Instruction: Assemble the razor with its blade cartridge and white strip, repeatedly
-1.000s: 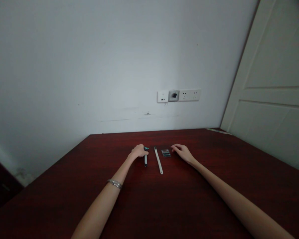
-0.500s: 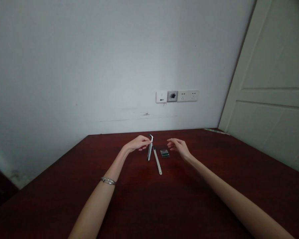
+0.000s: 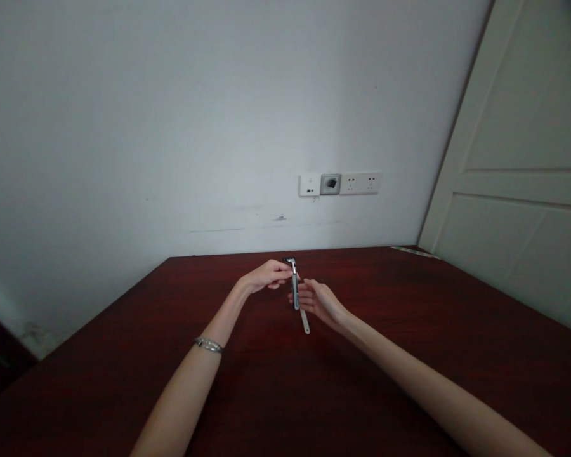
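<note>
My left hand (image 3: pixel 270 275) pinches a razor (image 3: pixel 295 289) near its neck. The razor hangs upright, with a dark head and shiny metal neck at the top and a grey handle pointing down. My right hand (image 3: pixel 320 301) is beside the handle, its fingers stretched out behind it; whether they touch it I cannot tell. Under and just past my right fingers lies a slim white stick-like handle (image 3: pixel 305 322) with a small hole at its end; its far part is hidden behind my hand and the razor.
The dark red table (image 3: pixel 247 381) stretches to the wall behind. Sockets and a switch (image 3: pixel 340 184) are on the wall. A pale panelled door (image 3: pixel 514 171) stands at the right, and a thin strip (image 3: pixel 415 252) lies at the table's back right edge.
My right hand has moved left to the razor and now covers the small greenish pack. The razor has shifted slightly right and turned more upright in my left hand.
</note>
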A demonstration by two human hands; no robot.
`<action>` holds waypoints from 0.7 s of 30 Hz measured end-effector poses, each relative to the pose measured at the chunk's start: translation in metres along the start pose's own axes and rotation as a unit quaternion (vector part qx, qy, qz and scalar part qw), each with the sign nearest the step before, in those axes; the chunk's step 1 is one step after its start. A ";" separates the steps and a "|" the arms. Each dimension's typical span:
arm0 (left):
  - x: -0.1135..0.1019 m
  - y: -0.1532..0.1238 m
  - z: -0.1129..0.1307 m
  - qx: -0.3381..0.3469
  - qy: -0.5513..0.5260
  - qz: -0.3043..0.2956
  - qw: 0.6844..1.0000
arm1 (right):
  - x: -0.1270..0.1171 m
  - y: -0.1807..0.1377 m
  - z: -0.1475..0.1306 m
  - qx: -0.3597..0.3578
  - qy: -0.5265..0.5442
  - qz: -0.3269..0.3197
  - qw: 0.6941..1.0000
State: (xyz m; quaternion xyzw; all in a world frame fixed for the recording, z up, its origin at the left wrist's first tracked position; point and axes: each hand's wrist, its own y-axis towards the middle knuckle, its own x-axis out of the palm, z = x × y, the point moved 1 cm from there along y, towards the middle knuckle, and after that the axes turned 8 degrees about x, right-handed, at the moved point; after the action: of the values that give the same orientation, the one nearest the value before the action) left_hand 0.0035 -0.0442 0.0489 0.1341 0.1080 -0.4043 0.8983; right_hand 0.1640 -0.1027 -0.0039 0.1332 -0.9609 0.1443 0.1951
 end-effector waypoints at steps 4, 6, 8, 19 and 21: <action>0.002 0.000 -0.001 -0.002 -0.007 -0.004 1.000 | 0.009 -0.004 0.003 0.013 0.029 -0.025 0.999; 0.003 -0.001 -0.002 0.000 -0.007 -0.008 1.000 | 0.013 -0.006 0.004 0.010 0.050 -0.031 0.998; 0.004 -0.001 -0.002 0.004 0.000 -0.012 1.000 | 0.015 -0.008 0.003 0.007 0.065 -0.036 0.997; 0.001 -0.003 -0.007 -0.028 -0.002 -0.008 1.000 | 0.020 -0.012 -0.006 -0.010 0.052 -0.059 0.997; -0.006 -0.004 -0.012 -0.049 -0.008 0.027 0.998 | 0.020 -0.014 -0.007 -0.013 0.045 -0.048 0.998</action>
State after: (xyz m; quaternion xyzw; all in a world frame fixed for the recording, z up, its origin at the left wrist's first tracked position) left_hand -0.0043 -0.0385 0.0384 0.0898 0.1164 -0.3751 0.9152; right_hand 0.1526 -0.1171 0.0135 0.1696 -0.9456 0.1283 0.2462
